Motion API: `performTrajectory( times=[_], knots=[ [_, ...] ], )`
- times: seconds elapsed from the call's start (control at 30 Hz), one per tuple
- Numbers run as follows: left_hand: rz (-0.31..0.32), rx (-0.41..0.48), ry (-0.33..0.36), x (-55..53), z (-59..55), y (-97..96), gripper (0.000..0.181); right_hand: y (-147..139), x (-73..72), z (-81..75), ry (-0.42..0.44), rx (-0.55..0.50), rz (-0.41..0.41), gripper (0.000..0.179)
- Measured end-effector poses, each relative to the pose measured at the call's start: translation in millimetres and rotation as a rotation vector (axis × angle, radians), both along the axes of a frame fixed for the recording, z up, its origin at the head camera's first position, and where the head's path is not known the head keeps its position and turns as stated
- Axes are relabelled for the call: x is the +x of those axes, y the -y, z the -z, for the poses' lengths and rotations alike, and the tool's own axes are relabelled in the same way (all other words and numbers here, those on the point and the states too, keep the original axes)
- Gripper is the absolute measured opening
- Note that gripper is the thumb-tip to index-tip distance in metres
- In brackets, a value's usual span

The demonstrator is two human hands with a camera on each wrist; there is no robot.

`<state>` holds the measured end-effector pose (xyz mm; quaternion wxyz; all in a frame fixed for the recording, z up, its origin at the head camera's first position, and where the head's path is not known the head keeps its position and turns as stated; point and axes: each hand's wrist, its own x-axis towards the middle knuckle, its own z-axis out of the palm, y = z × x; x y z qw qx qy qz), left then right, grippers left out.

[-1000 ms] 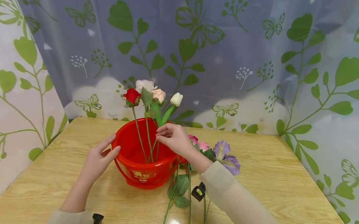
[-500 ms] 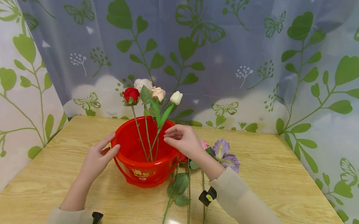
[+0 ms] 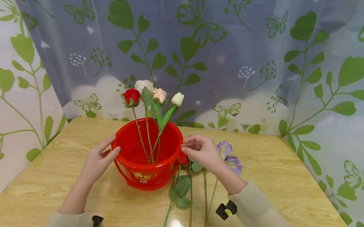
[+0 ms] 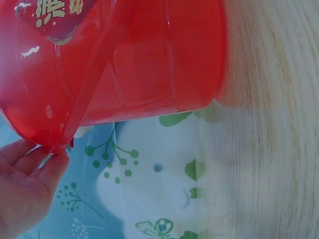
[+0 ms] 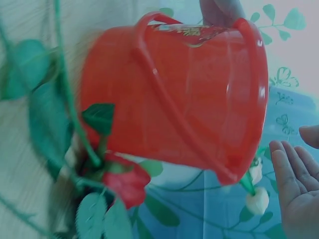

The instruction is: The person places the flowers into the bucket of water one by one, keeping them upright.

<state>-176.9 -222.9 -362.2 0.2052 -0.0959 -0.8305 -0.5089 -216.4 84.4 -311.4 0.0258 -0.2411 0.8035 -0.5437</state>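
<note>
A red bucket (image 3: 146,175) stands on the table with several flowers in it: a red rose (image 3: 131,96), a white bloom (image 3: 144,85), a peach rose (image 3: 159,95) and a white tulip (image 3: 178,99). At the bucket's left rim, my left hand (image 3: 97,160) grips the edge between thumb and fingers; the left wrist view shows this pinch too. My right hand (image 3: 203,150) is just off the right rim, holding nothing, thumb and fingers apart in the right wrist view. Beneath it lie more flowers, among them a purple iris (image 3: 233,163) and a red flower (image 5: 127,183), partly hidden.
Long green stems (image 3: 204,197) and leaves (image 3: 183,192) spread over the wooden table (image 3: 276,197) to the right of the bucket. Behind the table hangs a curtain (image 3: 221,78) printed with leaves and butterflies.
My right hand has moved away from the tulip's stem, rightward out of the bucket to beside its rim. The tulip leans in the bucket on its own. My left hand has stayed on the rim.
</note>
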Motion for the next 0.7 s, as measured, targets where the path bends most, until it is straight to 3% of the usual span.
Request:
performTrajectory(
  times=[0.23, 0.7],
  knots=[
    [-0.023, -0.048, 0.002, -1.7, 2.0, 2.0, 0.048, -28.3, 3.1, 15.0, 0.040, 0.003, 0.051, 0.021],
    [-0.033, -0.064, -0.008, -2.1, 2.2, 2.1, 0.048, -66.8, 9.2, 40.4, 0.116, 0.000, 0.138, 0.021]
  ],
)
